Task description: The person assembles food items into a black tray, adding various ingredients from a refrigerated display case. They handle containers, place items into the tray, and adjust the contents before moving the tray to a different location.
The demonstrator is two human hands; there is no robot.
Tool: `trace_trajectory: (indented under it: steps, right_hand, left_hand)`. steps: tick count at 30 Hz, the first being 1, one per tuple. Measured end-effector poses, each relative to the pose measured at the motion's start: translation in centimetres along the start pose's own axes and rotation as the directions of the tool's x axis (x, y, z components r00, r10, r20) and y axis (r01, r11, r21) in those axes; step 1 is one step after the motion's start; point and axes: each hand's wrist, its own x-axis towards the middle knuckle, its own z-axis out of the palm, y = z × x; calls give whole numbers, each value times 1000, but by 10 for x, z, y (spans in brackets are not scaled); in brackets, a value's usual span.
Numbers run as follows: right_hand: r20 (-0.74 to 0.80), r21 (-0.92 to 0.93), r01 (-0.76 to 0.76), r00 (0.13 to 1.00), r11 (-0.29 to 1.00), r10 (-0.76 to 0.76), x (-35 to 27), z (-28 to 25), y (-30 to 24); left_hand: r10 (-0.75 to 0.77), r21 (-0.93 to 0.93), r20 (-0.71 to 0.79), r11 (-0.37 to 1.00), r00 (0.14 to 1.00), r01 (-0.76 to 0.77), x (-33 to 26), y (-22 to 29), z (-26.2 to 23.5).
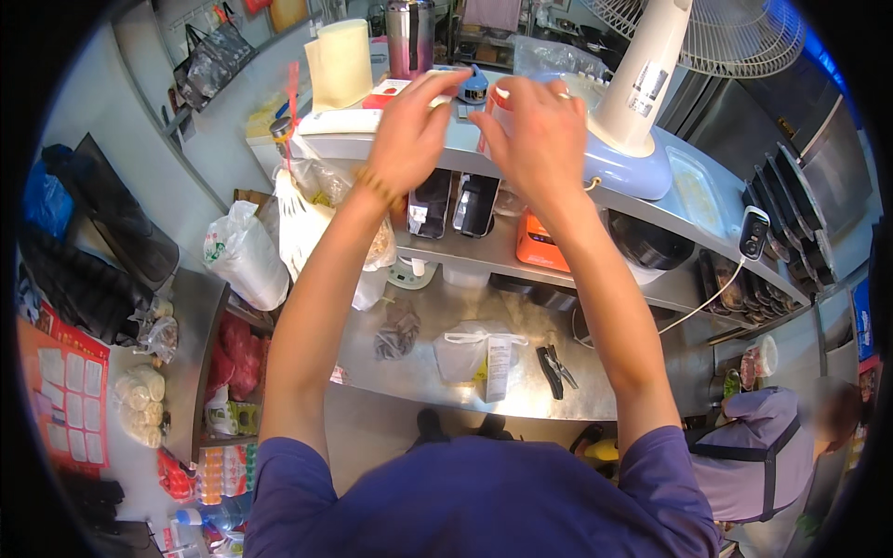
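Person at kitchen shelf (521, 167), both arms raised. Left hand (409, 130) and right hand (538, 130) meet at small white cup (498, 107) with red trim atop shelf; right grip curled around cup, left grip narrow, fingertips pinching at its rim. Fan base (633, 158) just right of right grip. Step judged: fitting or peeling lid. Next move calls for steady cup, fine pinch.

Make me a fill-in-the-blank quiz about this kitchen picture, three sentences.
1. Both hands are raised to the ____ shelf.
2. The fan stands on the person's ____ side.
3. The left hand wears a bracelet on its ____.

Missing words: top; right; wrist
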Motion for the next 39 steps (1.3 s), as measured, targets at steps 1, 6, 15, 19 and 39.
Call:
trace_trajectory:
  steps: [1,6,15,19,39]
  right_hand:
    - [63,-93,-18,998,995,24,2,14,11]
    - [206,110,-122,974,986,98,-5,-7,27]
    - [480,287,112,842,951,-245,27,-15,42]
    - [508,250,52,843,967,-177,39,-16,41]
    - [378,-40,212,908,976,-181,21,-33,47]
  left_hand:
    - [44,-2,58,999,997,-44,19,-5,12]
    - [213,55,215,972,953,-229,22,-40,23]
    - [186,20,207,981,961,-194,33,-38,29]
    - [163,59,213,982,963,-179,34,-37,26]
    - [0,-35,280,999,960,10,41,-26,53]
